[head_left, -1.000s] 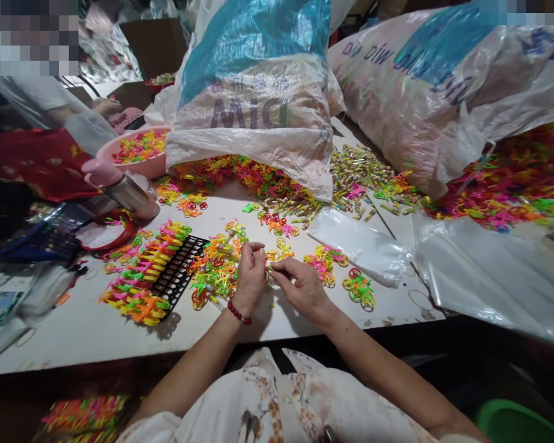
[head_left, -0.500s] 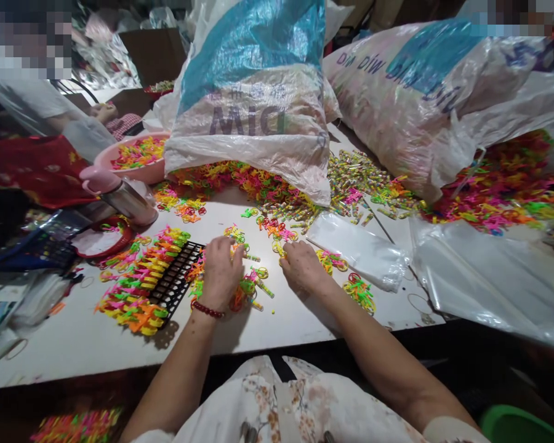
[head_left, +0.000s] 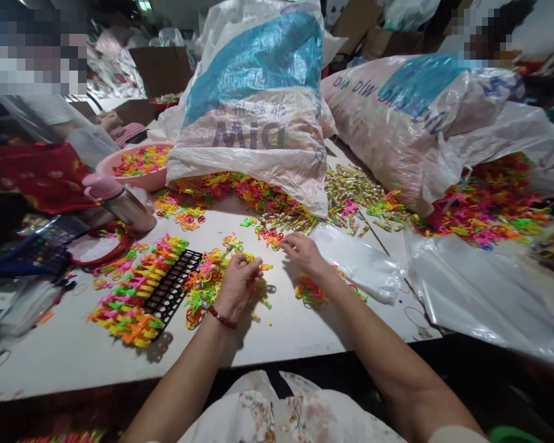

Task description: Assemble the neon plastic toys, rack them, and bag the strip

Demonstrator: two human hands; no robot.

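Observation:
My left hand [head_left: 240,284], with a dark red bead bracelet at the wrist, pinches a small yellow-orange plastic toy piece [head_left: 266,267] between thumb and fingertips. It hovers over a loose heap of bright plastic pieces [head_left: 205,277]. My right hand [head_left: 305,253] has its fingertips closed together beside a few red and orange pieces [head_left: 268,236]; whatever it grips is too small to make out. To the left, a black grid rack [head_left: 173,286] bears rows of colourful plastic pieces [head_left: 141,289]. Another small pile [head_left: 310,292] lies under my right forearm.
A large white-and-blue sack [head_left: 253,123] stands at the back, with a second sack [head_left: 388,123] to its right. Clear plastic bags [head_left: 480,295] lie at the right. A thermos [head_left: 124,206] and a pink basin [head_left: 143,178] stand left. A co-worker [head_left: 50,111] sits beyond.
My left hand has turned and lifted from the heap, now pinching a yellow-orange piece. My right hand has shifted slightly away from the yellow pieces towards the red and orange ones.

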